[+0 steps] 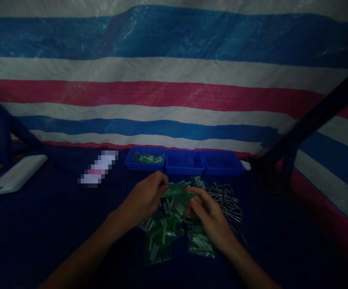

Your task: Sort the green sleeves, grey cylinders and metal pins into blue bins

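Note:
My left hand [145, 198] and my right hand [206, 212] are both closed on a small clear plastic bag of green parts [176, 192], held between them just above a dark blue table [41, 224]. Under and before my hands lies a pile of more such bags of green parts [161, 235]. A heap of thin metal pins [226, 200] is spread on the table just right of my right hand. The light is dim and the small parts are hard to make out.
Three blue trays stand in a row behind the pile: the left tray [145, 158] holds green parts, beside the middle tray [184, 161] and right tray [223, 162]. A white box-like device [17, 174] lies far left. A striped tarp [174, 92] hangs behind; a dark frame bar [312, 120] slants at right.

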The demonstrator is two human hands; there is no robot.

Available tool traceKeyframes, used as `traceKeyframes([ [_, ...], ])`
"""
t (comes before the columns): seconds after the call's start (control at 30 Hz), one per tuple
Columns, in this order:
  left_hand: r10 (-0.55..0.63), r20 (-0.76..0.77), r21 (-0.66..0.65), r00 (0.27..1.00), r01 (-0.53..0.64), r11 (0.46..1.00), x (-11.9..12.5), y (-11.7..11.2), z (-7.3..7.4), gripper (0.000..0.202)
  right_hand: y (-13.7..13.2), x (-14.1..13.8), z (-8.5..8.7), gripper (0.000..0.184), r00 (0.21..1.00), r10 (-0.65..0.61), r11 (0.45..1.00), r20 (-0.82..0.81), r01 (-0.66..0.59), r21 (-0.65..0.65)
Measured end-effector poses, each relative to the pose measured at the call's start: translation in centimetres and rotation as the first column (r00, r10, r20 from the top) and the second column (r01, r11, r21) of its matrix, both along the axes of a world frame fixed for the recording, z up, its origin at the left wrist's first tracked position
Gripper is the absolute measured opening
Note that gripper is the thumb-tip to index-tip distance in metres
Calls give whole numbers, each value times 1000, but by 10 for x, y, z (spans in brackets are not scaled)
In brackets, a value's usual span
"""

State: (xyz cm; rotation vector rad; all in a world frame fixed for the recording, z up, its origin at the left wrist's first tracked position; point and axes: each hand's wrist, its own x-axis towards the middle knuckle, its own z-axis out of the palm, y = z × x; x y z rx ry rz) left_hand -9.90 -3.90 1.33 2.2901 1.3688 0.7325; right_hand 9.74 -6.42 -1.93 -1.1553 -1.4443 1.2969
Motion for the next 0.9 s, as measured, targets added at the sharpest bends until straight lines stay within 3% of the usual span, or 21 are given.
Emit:
traceKeyframes([
  [0.1, -237, -146, 257, 961, 268, 929, 27, -9, -7, 12, -1, 0, -5, 39, 954, -58, 988, -295, 12, -154],
  [0.2, -337, -225, 344, 914, 398, 850, 39, -16, -11, 11, 0, 6, -9, 27, 941, -185, 979, -285, 151, -140],
  [0.27, -348, -191, 342, 918, 395, 853, 37, -21, -15, 9, 0, 9, -9, 26, 942, -255, 967, -217, 245, -70],
  [0.4, -314, -107, 294, 943, 332, 896, 19, -25, -31, 12, -4, 11, -3, 44, 890, -425, 896, -166, 440, 66],
  [0.5, -227, -107, 281, 968, 248, 927, 5, -22, -49, 18, -5, 12, -2, 25, 861, -494, 844, -120, 508, 174],
  [0.6, -163, -170, 266, 972, 204, 942, 2, -15, -59, 17, -3, 14, -6, 8, 882, -467, 830, -61, 462, 313],
  [0.7, -98, -164, 208, 982, 132, 969, 10, -8, -56, 19, -3, 14, -11, 11, 917, -397, 768, 42, 307, 562],
  [0.8, -7, 156, -32, 988, 13, 999, 19, -5, -48, 32, -7, 13, -12, 21, 911, -379, 644, 163, 134, 753],
  [0.9, 112, 535, -367, 838, 110, 924, 25, -10, -42, 43, -14, 11, -9, 27, 902, -364, 575, 233, 21, 818],
])
